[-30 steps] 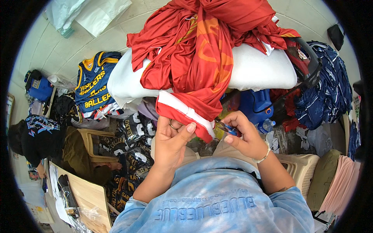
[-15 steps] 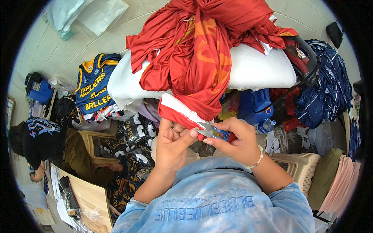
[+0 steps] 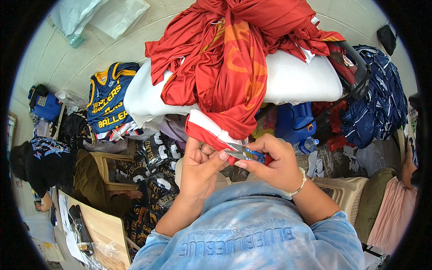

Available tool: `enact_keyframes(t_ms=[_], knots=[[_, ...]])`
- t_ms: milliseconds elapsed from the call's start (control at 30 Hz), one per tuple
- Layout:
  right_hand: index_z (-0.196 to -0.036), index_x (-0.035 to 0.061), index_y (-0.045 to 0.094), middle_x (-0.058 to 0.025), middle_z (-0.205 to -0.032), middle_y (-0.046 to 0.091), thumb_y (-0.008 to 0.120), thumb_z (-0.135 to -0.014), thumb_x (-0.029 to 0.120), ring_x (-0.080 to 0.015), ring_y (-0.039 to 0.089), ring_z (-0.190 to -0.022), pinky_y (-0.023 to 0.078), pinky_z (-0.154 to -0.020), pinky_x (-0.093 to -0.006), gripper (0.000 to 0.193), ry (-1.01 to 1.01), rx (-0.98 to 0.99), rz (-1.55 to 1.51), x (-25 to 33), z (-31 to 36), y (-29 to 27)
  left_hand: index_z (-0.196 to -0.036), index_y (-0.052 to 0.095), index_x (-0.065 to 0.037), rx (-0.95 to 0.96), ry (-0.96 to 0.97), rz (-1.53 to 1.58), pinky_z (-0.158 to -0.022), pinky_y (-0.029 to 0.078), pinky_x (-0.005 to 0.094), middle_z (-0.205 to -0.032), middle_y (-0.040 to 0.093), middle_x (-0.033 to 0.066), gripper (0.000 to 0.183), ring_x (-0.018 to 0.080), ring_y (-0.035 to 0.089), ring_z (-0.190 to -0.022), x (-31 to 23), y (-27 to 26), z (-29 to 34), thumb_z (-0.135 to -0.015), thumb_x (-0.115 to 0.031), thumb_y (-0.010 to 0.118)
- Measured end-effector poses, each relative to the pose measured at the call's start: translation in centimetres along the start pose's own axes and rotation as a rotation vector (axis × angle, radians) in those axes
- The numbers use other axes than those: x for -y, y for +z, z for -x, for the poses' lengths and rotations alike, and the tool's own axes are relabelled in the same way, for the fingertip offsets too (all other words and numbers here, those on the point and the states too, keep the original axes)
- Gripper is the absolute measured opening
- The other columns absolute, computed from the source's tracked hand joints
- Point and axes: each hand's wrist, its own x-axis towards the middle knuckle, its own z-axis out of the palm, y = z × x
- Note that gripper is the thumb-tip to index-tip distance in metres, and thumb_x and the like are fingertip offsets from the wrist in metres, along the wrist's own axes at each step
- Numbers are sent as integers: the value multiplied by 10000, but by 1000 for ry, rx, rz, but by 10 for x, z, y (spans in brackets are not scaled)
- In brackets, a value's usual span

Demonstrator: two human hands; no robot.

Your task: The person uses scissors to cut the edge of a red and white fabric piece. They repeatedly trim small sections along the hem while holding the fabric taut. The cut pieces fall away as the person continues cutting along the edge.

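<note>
My left hand (image 3: 198, 167) pinches the edge of a red garment (image 3: 198, 130) with a white inner band, its thumb lying along the seam. A ring is on one of its fingers. In my right hand (image 3: 275, 157) are small thread snips (image 3: 254, 155) with blue handles, held between thumb and fingers. The blades point left and lie against the garment's edge beside my left thumb. They look nearly closed; whether a thread is between them is too small to tell. The garment hangs down from a big heap of red cloth (image 3: 243, 58) in front of me.
The heap rests on a white padded board (image 3: 301, 81). Navy jerseys (image 3: 110, 99) hang left, dark blue clothing (image 3: 375, 99) right. Beneath are a blue jug (image 3: 294, 121) and a water bottle (image 3: 308, 145). A person in black (image 3: 47, 162) is at far left; plastic chairs (image 3: 348, 191) stand nearby.
The snips' blades have come closer together at the garment's edge. My hands have barely moved. At the far right, part of another person's arm now shows, and the pink cloth there has shifted.
</note>
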Motion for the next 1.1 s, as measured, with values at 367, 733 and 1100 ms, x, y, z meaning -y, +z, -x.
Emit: enact_keyframes(t_ms=[367,733,1100], knots=[[-905,23,604,-61,-744,626,784,-753,156,-101,573,-638,455,-570,-250,271,-22,11,38,0,0,-2,-1328,359,-32,-19,-3,17,-863,514,328,-1090,620,112,559,176,618,-1001,-2,7,1,-836,68,606],[-888,29,583,-56,-730,615,789,-757,177,-90,554,-621,450,-558,-245,286,-5,30,-25,1,2,-2,-1342,348,-36,9,5,37,-874,516,335,-1101,620,105,591,177,620,-1003,-5,6,1,-830,48,632],[-852,21,572,-78,-713,617,784,-761,176,-120,576,-598,460,-543,-261,278,-30,20,7,4,1,-2,-1281,383,9,12,64,-68,-902,487,327,-1100,620,139,527,193,618,-1018,-2,1,4,-818,75,627]])
